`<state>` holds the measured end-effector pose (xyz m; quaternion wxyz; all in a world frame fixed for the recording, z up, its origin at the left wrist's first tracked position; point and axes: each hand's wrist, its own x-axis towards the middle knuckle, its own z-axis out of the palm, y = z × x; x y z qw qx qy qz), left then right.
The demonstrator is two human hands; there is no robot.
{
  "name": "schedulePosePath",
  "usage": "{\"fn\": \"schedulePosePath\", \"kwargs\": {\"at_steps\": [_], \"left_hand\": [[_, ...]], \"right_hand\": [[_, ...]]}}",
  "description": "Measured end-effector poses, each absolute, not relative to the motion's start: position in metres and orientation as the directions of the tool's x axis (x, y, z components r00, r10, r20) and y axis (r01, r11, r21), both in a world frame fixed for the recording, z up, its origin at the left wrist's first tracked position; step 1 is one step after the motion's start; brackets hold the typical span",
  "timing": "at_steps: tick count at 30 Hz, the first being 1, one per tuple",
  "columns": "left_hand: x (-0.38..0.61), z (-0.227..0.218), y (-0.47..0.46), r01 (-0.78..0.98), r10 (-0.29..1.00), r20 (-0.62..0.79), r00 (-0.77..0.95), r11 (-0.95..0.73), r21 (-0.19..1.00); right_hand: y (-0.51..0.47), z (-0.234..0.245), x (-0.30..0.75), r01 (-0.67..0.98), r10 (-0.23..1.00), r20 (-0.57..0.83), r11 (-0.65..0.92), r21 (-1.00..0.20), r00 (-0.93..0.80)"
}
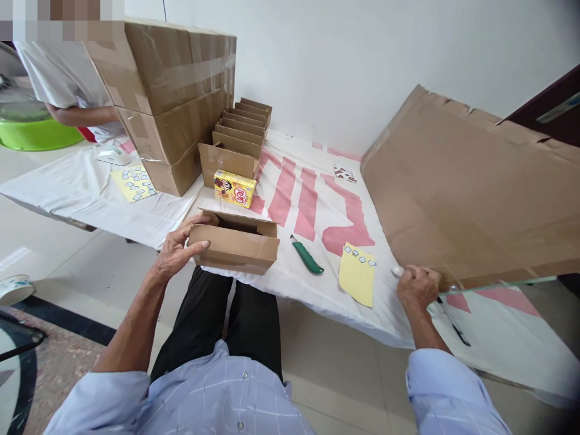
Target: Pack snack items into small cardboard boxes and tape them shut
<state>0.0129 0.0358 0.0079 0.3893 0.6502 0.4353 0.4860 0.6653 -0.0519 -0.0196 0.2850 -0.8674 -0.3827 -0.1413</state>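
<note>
My left hand (177,249) grips the left end of a small open cardboard box (235,244) resting at the near edge of a white sheet (290,284). My right hand (417,286) is curled shut by the sheet's near right edge, pinching a small white thing I cannot name. A black pen (454,323) lies just right of that hand. A yellow sheet with small stickers (357,273) lies left of it. A green utility knife (307,256) lies between the box and the yellow sheet.
A big flat cardboard sheet (471,187) lies at the right. Stacked taped cartons (174,103) stand at the back left, with a row of small open boxes (238,136) and a yellow printed pack (234,188) beside them. Another person's arm (81,115) and a second sticker sheet (133,183) are far left.
</note>
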Motion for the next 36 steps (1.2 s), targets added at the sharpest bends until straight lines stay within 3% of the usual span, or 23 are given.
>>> {"fn": "schedulePosePath", "kwargs": {"at_steps": [4, 5, 8, 9, 14, 19, 24, 31, 36], "left_hand": [[0.012, 0.008, 0.038, 0.228, 0.928, 0.324, 0.183, -0.361, 0.904], [0.012, 0.007, 0.038, 0.237, 0.924, 0.332, 0.189, -0.371, 0.898], [0.013, 0.005, 0.039, 0.243, 0.917, 0.346, 0.197, -0.388, 0.889], [0.013, 0.004, 0.039, 0.240, 0.917, 0.349, 0.194, -0.389, 0.889], [0.012, -0.001, 0.038, 0.224, 0.908, 0.376, 0.187, -0.412, 0.883], [0.006, -0.005, 0.036, 0.235, 0.892, 0.415, 0.181, -0.448, 0.862], [-0.001, -0.019, 0.034, 0.186, 0.934, 0.343, 0.099, -0.356, 0.916], [0.005, -0.039, 0.030, 0.078, 0.951, 0.296, 0.093, -0.303, 0.950], [0.002, -0.041, 0.034, 0.086, 0.949, 0.246, 0.199, -0.267, 0.960]], "right_hand": [[-0.040, -0.003, 0.642, 0.902, 0.708, 0.620, -0.054, -0.429, 0.338], [-0.036, 0.001, 0.633, 0.898, 0.691, 0.645, -0.012, -0.441, 0.326], [-0.019, 0.009, 0.592, 0.832, 0.560, 0.659, -0.103, -0.546, 0.502], [-0.014, 0.011, 0.573, 0.822, 0.588, 0.645, -0.060, -0.566, 0.487], [0.001, 0.029, 0.463, 0.763, 0.816, 0.570, 0.309, -0.568, 0.094], [0.009, 0.039, 0.379, 0.613, 0.817, 0.522, 0.547, -0.570, -0.243], [0.014, 0.036, 0.355, 0.621, 0.831, 0.480, 0.538, -0.569, -0.280], [0.012, 0.041, 0.354, 0.493, 0.939, 0.316, 0.342, -0.800, -0.140], [0.019, 0.038, 0.367, 0.354, 0.949, 0.255, 0.306, -0.884, -0.184]]}}
